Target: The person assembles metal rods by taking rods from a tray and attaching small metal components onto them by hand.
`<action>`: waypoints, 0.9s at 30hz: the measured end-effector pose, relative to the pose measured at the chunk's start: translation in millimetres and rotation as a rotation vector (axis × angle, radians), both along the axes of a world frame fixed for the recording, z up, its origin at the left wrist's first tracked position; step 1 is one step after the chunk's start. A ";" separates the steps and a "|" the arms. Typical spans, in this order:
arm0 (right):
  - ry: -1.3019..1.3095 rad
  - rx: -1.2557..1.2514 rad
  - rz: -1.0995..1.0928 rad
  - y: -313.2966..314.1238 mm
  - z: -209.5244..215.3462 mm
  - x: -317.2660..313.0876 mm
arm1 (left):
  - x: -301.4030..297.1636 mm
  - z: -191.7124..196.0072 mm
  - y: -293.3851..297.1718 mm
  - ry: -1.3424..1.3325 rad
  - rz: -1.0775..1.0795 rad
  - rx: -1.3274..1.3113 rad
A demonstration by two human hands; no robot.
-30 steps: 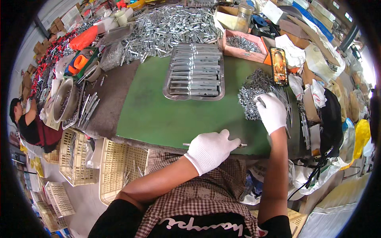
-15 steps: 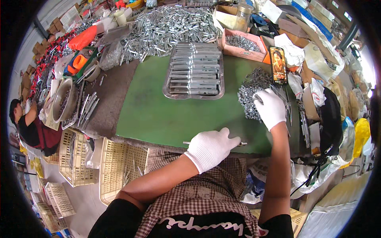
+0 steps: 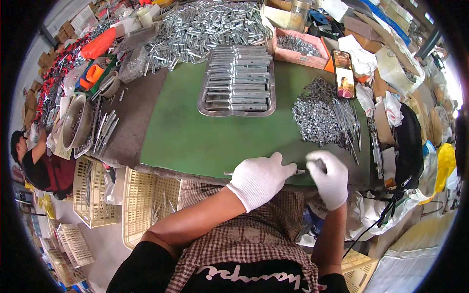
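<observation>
My left hand (image 3: 260, 179), in a white knit glove, is closed around a slim metal rod (image 3: 300, 171) near the table's front edge. The rod lies crosswise, with a thin end showing left of the glove and a thicker end right of it. Just beyond that thicker end is my right hand (image 3: 330, 179), also gloved, with thumb and fingers curled together. Whatever they pinch, if anything, is too small to make out. Behind my right hand lies a heap of small metal nuts (image 3: 317, 122). Thin metal pins (image 3: 348, 122) lie along the heap's right side.
A metal tray (image 3: 236, 114) of stacked metal tubes stands mid-table on the green mat (image 3: 195, 141). Behind it spreads a big pile of metal sleeves (image 3: 210, 29). A pink box (image 3: 300, 62) and a lit phone (image 3: 344, 73) are at right. A co-worker (image 3: 36, 161) sits far left.
My right hand has left the heap of nuts and come toward me, to the right end of the rod. My left hand keeps its hold in nearly the same place.
</observation>
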State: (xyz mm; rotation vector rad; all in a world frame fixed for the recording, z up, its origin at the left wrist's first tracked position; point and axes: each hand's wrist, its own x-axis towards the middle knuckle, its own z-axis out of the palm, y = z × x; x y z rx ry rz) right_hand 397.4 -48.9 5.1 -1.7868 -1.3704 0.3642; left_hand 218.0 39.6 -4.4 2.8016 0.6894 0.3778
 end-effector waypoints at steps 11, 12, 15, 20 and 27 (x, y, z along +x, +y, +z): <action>-0.229 0.038 -0.047 -9.2 -5.5 -5.0 | 0.2 -4.5 -5.5 -0.025 0.040 0.036; -0.242 0.078 -0.109 -7.8 -9.2 5.4 | 0.7 -4.4 -6.1 -0.046 0.030 0.052; -0.181 0.007 -0.333 11.4 -15.2 24.7 | 0.9 -1.8 -7.2 -0.053 0.020 0.066; -0.203 -0.075 -0.361 20.1 -23.9 25.7 | 1.1 -5.4 -5.8 -0.017 0.040 0.068; -0.347 -0.092 -0.339 3.0 -25.6 25.9 | 0.7 -6.0 -6.1 -0.063 0.033 0.092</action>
